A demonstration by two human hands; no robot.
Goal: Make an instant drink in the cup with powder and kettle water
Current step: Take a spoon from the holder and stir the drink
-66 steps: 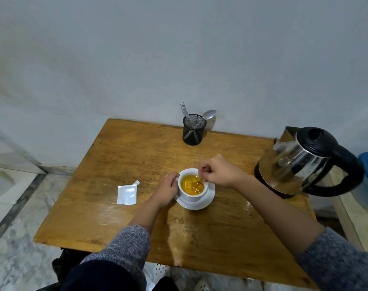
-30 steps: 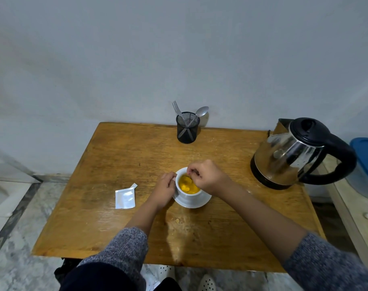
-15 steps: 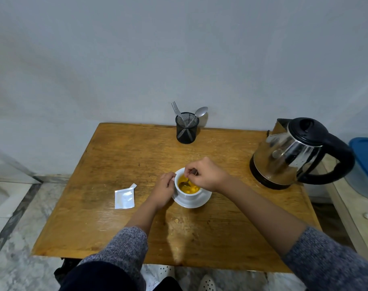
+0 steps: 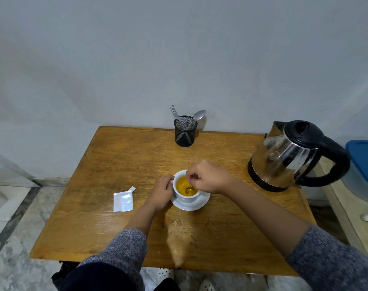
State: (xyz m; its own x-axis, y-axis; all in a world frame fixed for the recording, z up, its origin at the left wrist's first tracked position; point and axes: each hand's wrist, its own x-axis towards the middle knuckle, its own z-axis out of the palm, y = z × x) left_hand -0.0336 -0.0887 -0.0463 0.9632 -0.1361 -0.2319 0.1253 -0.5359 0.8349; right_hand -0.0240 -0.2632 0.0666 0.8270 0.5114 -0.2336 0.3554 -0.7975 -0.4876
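A white cup [image 4: 186,196] of orange-yellow drink stands on a white saucer [image 4: 194,204] near the middle of the wooden table [image 4: 120,164]. My left hand [image 4: 162,191] grips the cup's left side. Over the cup's right rim, my right hand [image 4: 209,177] pinches the handle of a small spoon [image 4: 189,188] whose bowl sits in the liquid. A torn white powder sachet [image 4: 123,199] lies flat to the left of the cup. The steel kettle [image 4: 288,156] with a black lid and handle stands at the right.
A black mesh holder [image 4: 185,131] with a fork and a spoon stands at the table's far edge by the wall. A blue-lidded container [image 4: 363,171] sits beyond the table's right edge. Marble floor shows to the left and in front.
My right hand has kept moving the spoon around inside the cup, and its bowl now sits at the near right. My left hand has stayed on the cup. The view shifted slightly.
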